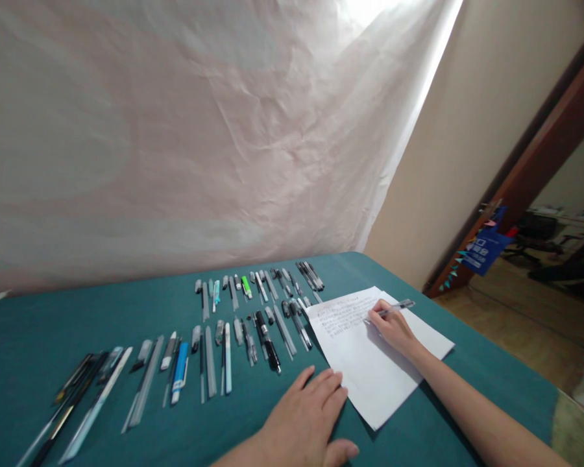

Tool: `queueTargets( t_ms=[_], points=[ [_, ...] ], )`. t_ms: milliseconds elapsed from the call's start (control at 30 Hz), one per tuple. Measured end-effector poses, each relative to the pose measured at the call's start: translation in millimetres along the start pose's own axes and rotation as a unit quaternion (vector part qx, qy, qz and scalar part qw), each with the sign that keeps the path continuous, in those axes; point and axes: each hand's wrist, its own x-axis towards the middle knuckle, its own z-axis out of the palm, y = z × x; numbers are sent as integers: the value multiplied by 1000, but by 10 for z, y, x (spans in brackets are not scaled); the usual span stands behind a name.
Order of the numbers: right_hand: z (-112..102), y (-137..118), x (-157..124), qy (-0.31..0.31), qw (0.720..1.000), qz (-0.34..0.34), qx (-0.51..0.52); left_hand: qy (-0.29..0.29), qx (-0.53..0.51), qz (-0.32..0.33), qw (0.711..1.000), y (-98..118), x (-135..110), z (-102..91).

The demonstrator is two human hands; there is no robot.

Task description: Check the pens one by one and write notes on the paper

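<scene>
A white sheet of paper (370,383) lies at an angle on the table, its upper part covered with lines of small handwriting too blurred to read. My right hand (393,329) rests on the sheet, fingers closed round a clear pen (400,305) whose tip is at the end of the writing. Flat on the green tabletop lies my left hand (311,412), fingers stretched out, the fingertips beside the paper's left edge. Just beyond it are a black pen (267,342) and a light blue pen (228,357).
Several pens, caps and refills lie in two rows on the green tablecloth (253,421), among them a blue pen (180,373) and a green pen part (246,287). A pale curtain (199,143) hangs behind the table. At right, a blue bag (486,251) hangs by a doorway.
</scene>
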Motion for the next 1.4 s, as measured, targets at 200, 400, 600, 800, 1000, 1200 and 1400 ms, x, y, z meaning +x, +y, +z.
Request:
queueTargets(
  t_ms=[200,400,600,800,1000,1200,1400],
  points=[
    [8,29,-6,4,1000,3,-3,-2,-2,1,1000,-2,-4,13],
    [6,16,0,11,1000,5,0,3,-6,0,1000,6,-17,13],
    [-2,-17,-8,3,1000,3,18,3,-2,4,1000,-6,-11,13],
    [-25,-10,-7,1,999,14,46,7,6,7,1000,-9,-2,3],
    [-16,40,0,17,995,42,86,7,7,10,1000,-29,-2,31],
    [-22,-96,-44,4,997,15,82,29,30,36,998,-87,-4,96],
    [101,-550,-216,-56,974,-213,-59,146,106,79,980,-149,77,272]
  ],
)
